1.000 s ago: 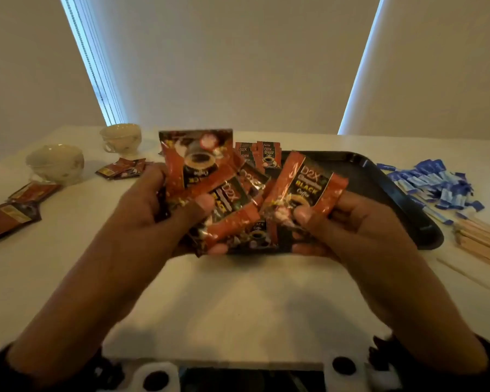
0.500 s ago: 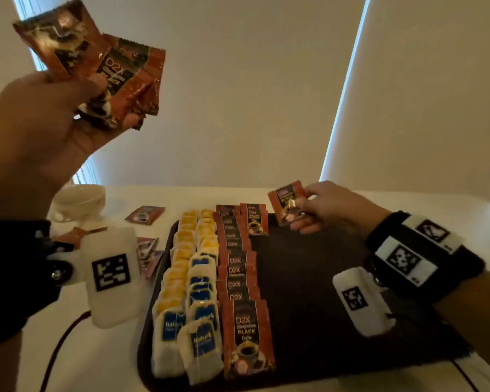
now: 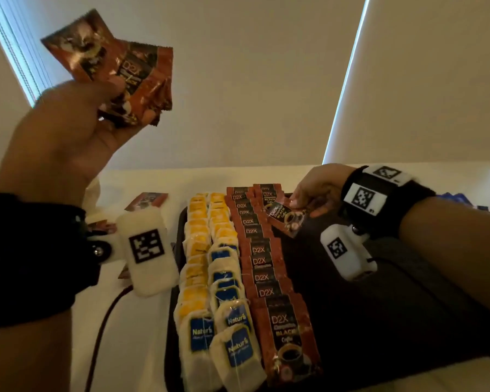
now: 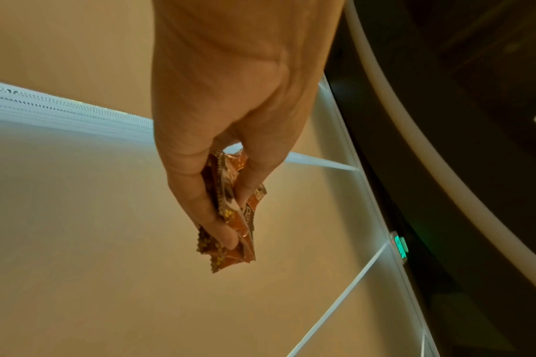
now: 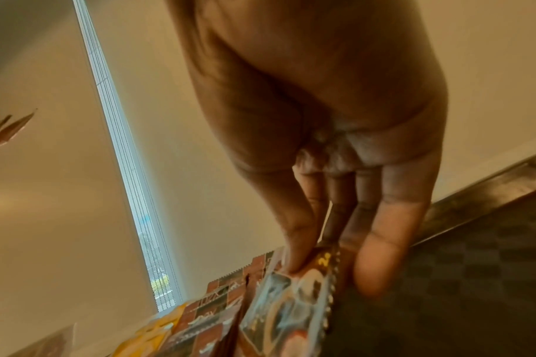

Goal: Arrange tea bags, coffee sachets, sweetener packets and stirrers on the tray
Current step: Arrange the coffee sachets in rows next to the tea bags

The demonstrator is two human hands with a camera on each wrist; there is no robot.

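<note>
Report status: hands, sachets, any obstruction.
Left hand grips spare coffee sachets, raised. Right hand pinches one coffee sachet over tray, far end. No obstruction visible.

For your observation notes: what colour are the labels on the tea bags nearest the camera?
Blue labels with white lettering, clearest in the head view.

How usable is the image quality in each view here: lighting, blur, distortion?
Head view: dim and warm, bright strips at the blind edges, wide-angle bending; labels on the tray's sachets still readable. Left wrist view: left hand and its coffee sachets fairly sharp, background curved by the lens. Right wrist view: soft and motion-blurred, the right hand shadowed, the held sachet smeared.
</note>
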